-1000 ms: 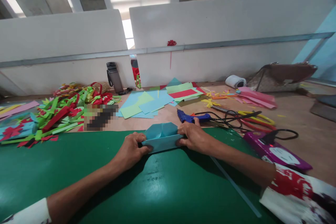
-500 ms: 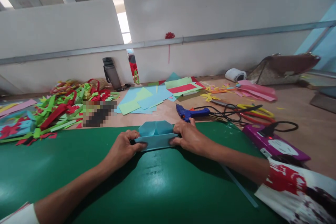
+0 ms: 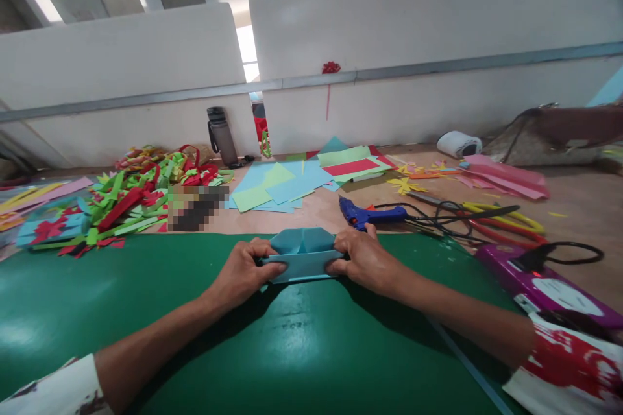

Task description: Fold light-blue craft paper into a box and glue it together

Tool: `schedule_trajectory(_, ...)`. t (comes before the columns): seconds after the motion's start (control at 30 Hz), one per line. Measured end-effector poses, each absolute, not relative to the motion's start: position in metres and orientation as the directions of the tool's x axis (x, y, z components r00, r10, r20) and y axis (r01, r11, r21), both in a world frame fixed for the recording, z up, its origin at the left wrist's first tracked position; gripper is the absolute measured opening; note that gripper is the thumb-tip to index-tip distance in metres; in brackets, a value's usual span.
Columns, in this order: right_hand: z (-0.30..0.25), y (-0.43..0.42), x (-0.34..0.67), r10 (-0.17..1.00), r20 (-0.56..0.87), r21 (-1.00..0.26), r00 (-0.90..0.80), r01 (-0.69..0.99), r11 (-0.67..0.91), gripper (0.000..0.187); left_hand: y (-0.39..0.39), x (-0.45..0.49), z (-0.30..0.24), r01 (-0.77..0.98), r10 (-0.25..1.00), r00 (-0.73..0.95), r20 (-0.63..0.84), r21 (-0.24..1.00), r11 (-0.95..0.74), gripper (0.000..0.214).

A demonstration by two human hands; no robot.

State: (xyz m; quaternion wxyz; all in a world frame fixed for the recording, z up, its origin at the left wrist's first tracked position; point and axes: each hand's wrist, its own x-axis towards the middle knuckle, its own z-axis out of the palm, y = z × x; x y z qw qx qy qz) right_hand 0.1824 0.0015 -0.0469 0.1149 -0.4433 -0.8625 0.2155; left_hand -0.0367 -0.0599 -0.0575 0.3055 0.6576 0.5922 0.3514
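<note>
A folded light-blue paper box (image 3: pixel 306 264) is held between my two hands, just above the green mat (image 3: pixel 233 356). Its front wall stands up, and a flap with cut-off corners rises behind it. My left hand (image 3: pixel 250 267) pinches the left end, thumb on the front wall and fingers behind. At the right end, my right hand (image 3: pixel 363 258) grips the same way. Just beyond my right hand lies a blue glue gun (image 3: pixel 374 214). A narrow light-blue paper strip (image 3: pixel 470 366) lies on the mat under my right forearm.
Coloured sheets (image 3: pixel 280 185) lie at the back middle. A heap of paper scraps (image 3: pixel 131 201) and a grey bottle (image 3: pixel 222 136) are to the left. Rightward are scissors (image 3: pixel 511 217), a purple power strip (image 3: pixel 559 288), black cables, a white roll (image 3: pixel 459 144) and a handbag (image 3: pixel 549 136).
The whole view has shifted, so things appear farther right. Both hands keep their grip on the paper box, which looks almost unchanged.
</note>
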Motion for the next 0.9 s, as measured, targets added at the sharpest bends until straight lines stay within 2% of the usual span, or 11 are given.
schedule_trajectory(0.13,-0.048,0.001,0.183,0.819,0.004,-0.507,-0.574,0.705,0.496,0.024,-0.059,-0.036,-0.059,0.5,0.995,0.073,0.066,0.861,-0.094,0.014)
schedule_trajectory(0.23,-0.05,-0.001,0.182,0.827,0.024,-0.554,-0.561,0.681,0.478,0.016,-0.059,-0.036,-0.06,0.489,0.997,0.058,0.052,0.869,-0.074,0.014)
schedule_trajectory(0.4,-0.053,-0.002,0.18,0.839,0.126,-0.569,-0.53,0.654,0.499,0.017,-0.059,-0.035,-0.06,0.508,0.993,0.063,0.099,0.853,-0.117,0.014)
schedule_trajectory(0.57,-0.053,-0.003,0.177,0.826,0.15,-0.572,-0.544,0.634,0.521,0.014,-0.059,-0.03,-0.058,0.533,0.986,0.018,0.164,0.833,-0.148,0.012)
schedule_trajectory(0.9,-0.052,-0.003,0.171,0.8,0.224,-0.667,-0.557,0.511,0.542,0.007,-0.059,-0.025,-0.059,0.532,0.982,-0.023,0.188,0.834,-0.147,0.016)
